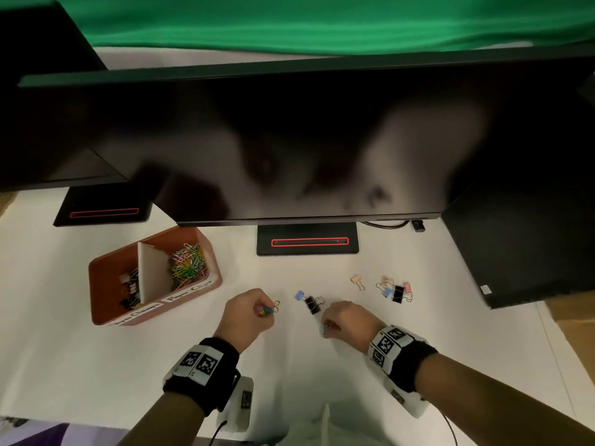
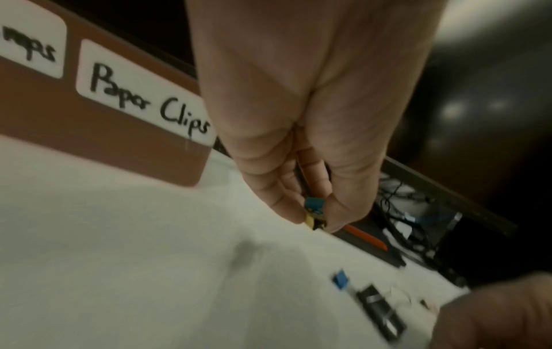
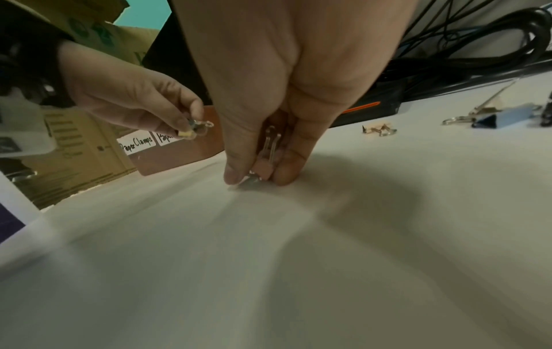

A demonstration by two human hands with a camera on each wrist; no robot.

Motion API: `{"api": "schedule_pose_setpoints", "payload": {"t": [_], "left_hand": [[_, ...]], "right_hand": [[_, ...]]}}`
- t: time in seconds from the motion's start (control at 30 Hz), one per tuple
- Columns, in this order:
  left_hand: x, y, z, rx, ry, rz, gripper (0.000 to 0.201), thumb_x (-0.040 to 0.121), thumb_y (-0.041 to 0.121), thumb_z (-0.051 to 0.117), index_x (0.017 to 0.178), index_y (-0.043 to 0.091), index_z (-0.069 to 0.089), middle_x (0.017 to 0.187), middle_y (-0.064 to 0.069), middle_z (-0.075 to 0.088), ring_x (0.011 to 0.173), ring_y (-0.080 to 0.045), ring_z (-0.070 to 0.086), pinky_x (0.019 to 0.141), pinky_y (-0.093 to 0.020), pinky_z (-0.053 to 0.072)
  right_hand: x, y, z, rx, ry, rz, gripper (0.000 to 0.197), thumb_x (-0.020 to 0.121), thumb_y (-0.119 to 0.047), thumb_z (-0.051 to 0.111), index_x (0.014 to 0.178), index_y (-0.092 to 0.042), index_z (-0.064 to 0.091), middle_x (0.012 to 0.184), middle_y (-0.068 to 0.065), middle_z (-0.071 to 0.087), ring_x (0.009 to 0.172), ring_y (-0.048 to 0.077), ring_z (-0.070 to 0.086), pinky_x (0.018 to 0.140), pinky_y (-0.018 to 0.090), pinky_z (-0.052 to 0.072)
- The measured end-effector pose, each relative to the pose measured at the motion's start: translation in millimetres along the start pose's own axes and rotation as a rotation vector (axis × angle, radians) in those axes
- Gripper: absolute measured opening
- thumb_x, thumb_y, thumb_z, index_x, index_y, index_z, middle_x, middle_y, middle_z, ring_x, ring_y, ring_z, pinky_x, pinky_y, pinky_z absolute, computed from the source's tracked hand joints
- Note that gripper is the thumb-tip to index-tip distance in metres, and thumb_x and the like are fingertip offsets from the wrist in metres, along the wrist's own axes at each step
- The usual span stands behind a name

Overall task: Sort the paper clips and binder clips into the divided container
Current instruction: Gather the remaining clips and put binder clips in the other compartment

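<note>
Head view: left hand (image 1: 246,312) at lower centre, fingers curled, pinching a small bunch of clips (image 2: 314,211), teal and yellow bodies with wire loops sticking out toward the right. Right hand (image 1: 346,320) just right of it, fingertips down on the desk (image 1: 418,381), thumb and forefinger closed on a pink binder clip (image 3: 264,168); right wrist view shows its wire handles standing up between the fingers and a second greyish piece at the tips, too blurred to name. Container (image 1: 106,313) sits at left of frame: right compartment holds a heap of coloured paper clips (image 1: 186,262), left compartment a few binder clips (image 1: 130,286); labels on the front wall read "Paper Clamps" and "Paper Clips". On the desk between the hands, a blue clip (image 1: 299,295) touching a black clip (image 1: 311,304). Farther right, a peach clip (image 1: 356,280) alone, then a cluster (image 1: 394,290) of mixed colours. Judgement: the clips are light, stiff, springy steel; painted bodies likely slick, so pinch across the flat sides or hook the wire handles. Handles tangle, so one clip may drag a neighbour. Sorting looks well along; only binder clips appear to be left out
</note>
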State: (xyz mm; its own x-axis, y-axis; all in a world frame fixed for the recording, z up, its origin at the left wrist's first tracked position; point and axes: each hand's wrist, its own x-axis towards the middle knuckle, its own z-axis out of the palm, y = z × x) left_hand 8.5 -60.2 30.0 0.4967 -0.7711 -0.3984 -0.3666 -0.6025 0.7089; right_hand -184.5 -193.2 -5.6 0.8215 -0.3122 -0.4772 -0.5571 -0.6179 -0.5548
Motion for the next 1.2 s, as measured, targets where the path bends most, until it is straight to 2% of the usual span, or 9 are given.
{"api": "schedule_pose_setpoints", "payload": {"t": [0.13, 0.27, 0.43, 0.57, 0.67, 0.8, 0.93, 1.13, 1.2], "left_hand": [[-11.0, -8.7, -54.8, -0.095, 0.094, 0.01, 0.023, 0.072, -0.004, 0.069, 0.07, 0.018, 0.064, 0.07, -0.008, 0.065, 0.055, -0.002, 0.054, 0.058, -0.009, 0.042], [-25.3, -26.1, -129.2, -0.019, 0.238, -0.026, 0.014, 0.072, -0.003, 0.07, 0.077, 0.009, 0.064, 0.066, 0.003, 0.059, 0.057, 0.004, 0.054, 0.057, -0.004, 0.039], [-23.1, -73.5, -202.7, 0.05, 0.447, -0.134, 0.014, 0.071, 0.006, 0.074, 0.078, 0.014, 0.065, 0.082, 0.002, 0.069, 0.076, -0.015, 0.064, 0.069, -0.023, 0.047], [-7.4, -97.7, -227.1, -0.022, 0.458, -0.146, 0.006, 0.079, 0.014, 0.071, 0.084, 0.015, 0.068, 0.082, 0.0, 0.069, 0.076, -0.017, 0.064, 0.063, -0.01, 0.044], [-1.5, -100.9, -237.0, 0.033, 0.471, -0.136, 0.017, 0.089, 0.011, 0.055, 0.099, 0.014, 0.068, 0.097, -0.004, 0.069, 0.085, -0.017, 0.062, 0.074, -0.023, 0.043], [-3.0, -84.3, -230.5, -0.053, 0.513, 0.015, 0.018, 0.09, 0.01, 0.052, 0.1, 0.019, 0.065, 0.1, 0.0, 0.066, 0.09, -0.015, 0.063, 0.083, -0.034, 0.052], [2.0, -48.5, -189.6, -0.074, 0.356, 0.2, 0.017, 0.089, 0.017, 0.056, 0.1, 0.028, 0.062, 0.107, 0.005, 0.061, 0.095, -0.005, 0.06, 0.088, -0.026, 0.049], [18.0, 4.2, -82.9, 0.017, 0.02, 0.385, 0.021, 0.086, 0.023, 0.062, 0.105, 0.032, 0.06, 0.105, 0.01, 0.052, 0.092, -0.002, 0.054, 0.077, -0.018, 0.048], [24.6, 14.2, -45.5, 0.068, -0.078, 0.387, 0.027, 0.084, 0.028, 0.064, 0.11, 0.031, 0.058, 0.111, 0.011, 0.047, 0.103, -0.004, 0.05, 0.088, -0.022, 0.045]], "right_hand": [[7.9, -29.8, -6.7, 0.078, 0.032, -0.03, 0.024, 0.085, -0.025, 0.064, 0.105, -0.012, 0.066, 0.105, 0.005, 0.063, 0.095, 0.019, 0.059, 0.081, 0.02, 0.04], [36.8, -100.2, -24.8, 0.162, 0.1, -0.193, 0.021, 0.082, -0.021, 0.07, 0.1, -0.011, 0.068, 0.1, 0.007, 0.066, 0.087, 0.019, 0.063, 0.082, 0.021, 0.047], [105.6, -216.6, -37.3, 0.242, 0.195, -0.369, 0.021, 0.08, -0.021, 0.071, 0.098, -0.01, 0.067, 0.094, 0.006, 0.066, 0.083, 0.017, 0.061, 0.079, 0.024, 0.049], [153.8, -290.3, -24.1, 0.26, 0.164, -0.37, 0.031, 0.082, -0.024, 0.069, 0.108, -0.01, 0.062, 0.102, 0.009, 0.063, 0.099, 0.024, 0.058, 0.091, 0.038, 0.05], [167.5, -307.5, -17.2, 0.206, 0.144, -0.318, 0.047, 0.082, -0.037, 0.066, 0.122, -0.016, 0.052, 0.12, 0.009, 0.057, 0.116, 0.026, 0.05, 0.099, 0.042, 0.044], [148.6, -269.9, -18.0, 0.19, 0.208, -0.331, 0.037, 0.087, -0.037, 0.06, 0.12, -0.024, 0.051, 0.128, 0.002, 0.053, 0.12, 0.02, 0.049, 0.099, 0.038, 0.046], [100.2, -185.8, -25.7, 0.183, 0.388, -0.257, 0.028, 0.085, -0.032, 0.062, 0.112, -0.023, 0.06, 0.111, -0.002, 0.057, 0.103, 0.016, 0.054, 0.091, 0.033, 0.049], [15.7, -48.5, -38.1, -0.037, 0.604, 0.258, 0.046, 0.076, -0.039, 0.071, 0.118, -0.026, 0.057, 0.117, 0.005, 0.052, 0.108, 0.027, 0.05, 0.094, 0.04, 0.044], [-8.7, -15.3, -44.0, -0.078, 0.566, 0.445, 0.056, 0.077, -0.046, 0.067, 0.127, -0.03, 0.049, 0.129, 0.007, 0.045, 0.118, 0.03, 0.044, 0.098, 0.042, 0.041]]}}
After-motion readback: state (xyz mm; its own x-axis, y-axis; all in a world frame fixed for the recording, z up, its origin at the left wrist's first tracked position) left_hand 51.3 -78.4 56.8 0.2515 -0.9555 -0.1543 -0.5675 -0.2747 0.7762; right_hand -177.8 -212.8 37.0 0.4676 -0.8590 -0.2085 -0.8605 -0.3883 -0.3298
